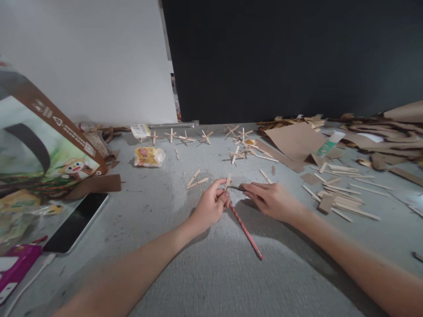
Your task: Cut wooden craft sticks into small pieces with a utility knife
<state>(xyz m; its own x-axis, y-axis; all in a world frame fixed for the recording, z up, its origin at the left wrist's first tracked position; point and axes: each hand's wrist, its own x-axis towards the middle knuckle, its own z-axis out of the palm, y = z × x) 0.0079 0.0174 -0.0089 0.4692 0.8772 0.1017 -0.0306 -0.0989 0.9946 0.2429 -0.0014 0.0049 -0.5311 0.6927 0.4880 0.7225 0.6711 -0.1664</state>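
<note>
My left hand [213, 202] is closed on a small wooden ice-cream stick [228, 181], held upright between thumb and fingers above the grey floor. My right hand [269, 199] is closed on a thin dark tool [235, 188] whose tip points left and meets the stick. A red pencil [246, 231] lies on the floor just below both hands, slanting down to the right. Two loose sticks [195, 180] lie crossed just left of my left hand.
Several glued stick crosses [238, 149] lie further back. A pile of sticks and cardboard scraps [340, 193] sits right, brown cardboard sheets [295, 141] behind. A phone [76, 222], a printed carton [39, 145] and a yellow packet [148, 156] are left.
</note>
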